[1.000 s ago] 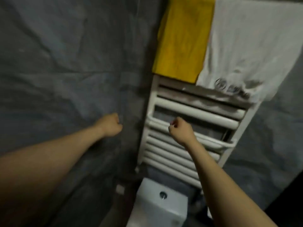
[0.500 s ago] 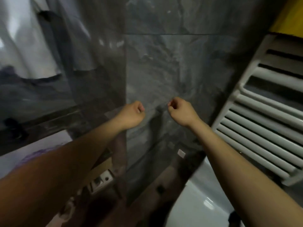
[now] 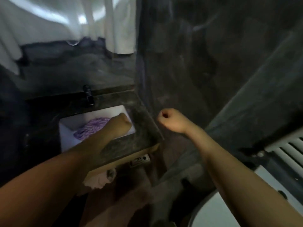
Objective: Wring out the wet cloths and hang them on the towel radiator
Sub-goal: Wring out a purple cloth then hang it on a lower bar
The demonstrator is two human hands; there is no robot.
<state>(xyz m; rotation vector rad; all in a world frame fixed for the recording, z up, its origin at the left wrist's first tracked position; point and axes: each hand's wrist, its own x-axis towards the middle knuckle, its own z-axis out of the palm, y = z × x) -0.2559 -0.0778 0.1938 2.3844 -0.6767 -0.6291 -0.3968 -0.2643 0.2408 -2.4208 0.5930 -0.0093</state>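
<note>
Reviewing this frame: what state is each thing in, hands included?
Purple cloth: bunched in the sink, not yet hung.
Sink: holds the cloth.
Faucet: no stream visible.
Left hand: curled over the sink beside the cloth; grip unclear.
Right hand: fist in the air, holding nothing.
Towel radiator: visible bars bare.

The sink [image 3: 68, 128] sits in the worktop [image 3: 142, 125] at 9 o'clock of the view, with the tap [image 3: 88, 95] at its 12 o'clock rim and a mirror [image 3: 65, 46] behind. The cloth [image 3: 91, 128] lies in the sink; the left grip [image 3: 121, 125] is over the basin at the cloth's 3 o'clock. The right grip [image 3: 170, 118] is past the worktop's edge, at 3 o'clock of the left. The towel radiator [image 3: 291, 148] is at 4 o'clock, the toilet [image 3: 229, 210] at 5 o'clock.
</note>
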